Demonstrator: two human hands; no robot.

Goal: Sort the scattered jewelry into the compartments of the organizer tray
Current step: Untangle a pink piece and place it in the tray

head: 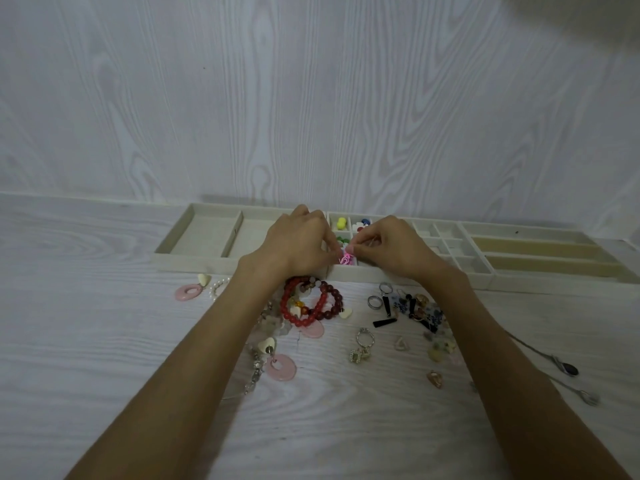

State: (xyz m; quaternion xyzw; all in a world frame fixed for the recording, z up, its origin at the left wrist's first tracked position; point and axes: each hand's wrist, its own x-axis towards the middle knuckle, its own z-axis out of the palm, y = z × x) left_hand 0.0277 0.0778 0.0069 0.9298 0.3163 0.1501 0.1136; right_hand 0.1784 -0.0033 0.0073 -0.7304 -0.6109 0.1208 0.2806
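Pink small piece [345, 260] pinched between fingertips of my left hand [300, 241] and right hand [388, 244], held just over near small compartment of organizer tray [194, 233]. Few small cells behind already hold pieces: yellow one [341, 223], green ones [341, 239], blue-and-red bits [363, 223]. Wide left compartments and long right slots look unfilled. Most work left, I judge: red bead bracelets [310, 304], pink rings [281, 366], silver rings [374, 301], black earrings [385, 321] lie loose on white table [104, 341].

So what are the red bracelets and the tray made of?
The red bracelets look like glossy glass or stone beads; they shine, though plastic is possible. The organizer tray looks covered in matte, soft beige fabric, like velvet or linen, with no shine.
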